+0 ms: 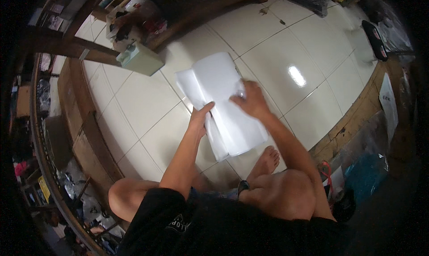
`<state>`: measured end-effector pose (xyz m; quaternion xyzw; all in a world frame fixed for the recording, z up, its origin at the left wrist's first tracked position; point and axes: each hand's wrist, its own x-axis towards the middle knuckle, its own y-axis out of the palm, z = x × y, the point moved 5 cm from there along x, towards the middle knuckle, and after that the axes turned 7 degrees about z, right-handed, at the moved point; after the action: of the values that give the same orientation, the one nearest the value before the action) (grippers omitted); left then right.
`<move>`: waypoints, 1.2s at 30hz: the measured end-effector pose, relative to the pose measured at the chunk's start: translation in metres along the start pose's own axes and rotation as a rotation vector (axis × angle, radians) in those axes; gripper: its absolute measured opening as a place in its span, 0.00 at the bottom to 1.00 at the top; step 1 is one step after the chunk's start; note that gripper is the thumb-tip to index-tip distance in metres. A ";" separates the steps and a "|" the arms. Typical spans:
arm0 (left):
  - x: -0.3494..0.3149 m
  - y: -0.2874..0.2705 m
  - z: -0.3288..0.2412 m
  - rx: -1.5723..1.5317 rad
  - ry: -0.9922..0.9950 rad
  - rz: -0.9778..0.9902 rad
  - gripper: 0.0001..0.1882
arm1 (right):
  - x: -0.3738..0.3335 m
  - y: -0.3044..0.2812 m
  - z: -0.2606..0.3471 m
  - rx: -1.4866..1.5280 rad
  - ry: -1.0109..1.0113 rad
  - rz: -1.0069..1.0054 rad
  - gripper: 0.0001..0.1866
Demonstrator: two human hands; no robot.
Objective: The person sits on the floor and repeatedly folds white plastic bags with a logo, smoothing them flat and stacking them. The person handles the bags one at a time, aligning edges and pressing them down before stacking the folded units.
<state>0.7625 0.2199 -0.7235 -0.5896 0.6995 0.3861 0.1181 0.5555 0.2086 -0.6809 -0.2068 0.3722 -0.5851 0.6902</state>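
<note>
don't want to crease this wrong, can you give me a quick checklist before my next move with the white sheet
1. Left hand on the sheet: ok, thumb on top, at the left side.
2. Right hand gripping: cannot tell, it is at the right edge, but its hold is unclear.
3. Sheet lying flat: not ok, it is folded and bulging.
4. Bare foot off the sheet: cannot tell, it is close to the lower right corner.
5. Green container apart from the sheet: ok, it stands beyond, to the left.
</note>
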 end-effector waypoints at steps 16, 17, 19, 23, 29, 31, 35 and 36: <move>-0.021 0.068 -0.032 0.504 0.521 -0.192 0.32 | -0.001 -0.028 0.004 0.758 0.073 0.093 0.44; -0.030 0.080 -0.045 0.488 0.571 -0.162 0.32 | -0.008 -0.043 0.012 0.752 0.007 0.029 0.43; -0.047 0.100 -0.070 0.454 0.670 -0.099 0.32 | -0.022 -0.070 0.024 0.733 -0.124 -0.101 0.40; -0.076 0.116 -0.095 0.578 0.818 -0.125 0.31 | -0.048 -0.091 0.021 0.658 -0.250 -0.207 0.34; -0.051 0.091 -0.064 1.017 0.928 0.007 0.28 | -0.059 -0.050 -0.050 1.031 -0.239 -0.217 0.31; -0.042 0.087 -0.061 0.993 0.809 0.084 0.25 | -0.060 -0.047 -0.065 1.030 -0.305 -0.280 0.36; -0.041 0.075 -0.077 0.714 0.715 0.150 0.31 | -0.062 -0.141 0.026 0.967 -0.454 -0.266 0.49; -0.041 0.075 -0.079 0.629 0.689 0.178 0.32 | -0.063 -0.169 0.050 0.836 -0.541 -0.289 0.51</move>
<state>0.7274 0.1968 -0.6151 -0.5568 0.8287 -0.0539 0.0183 0.4803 0.2224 -0.5101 -0.1065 -0.1177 -0.6988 0.6974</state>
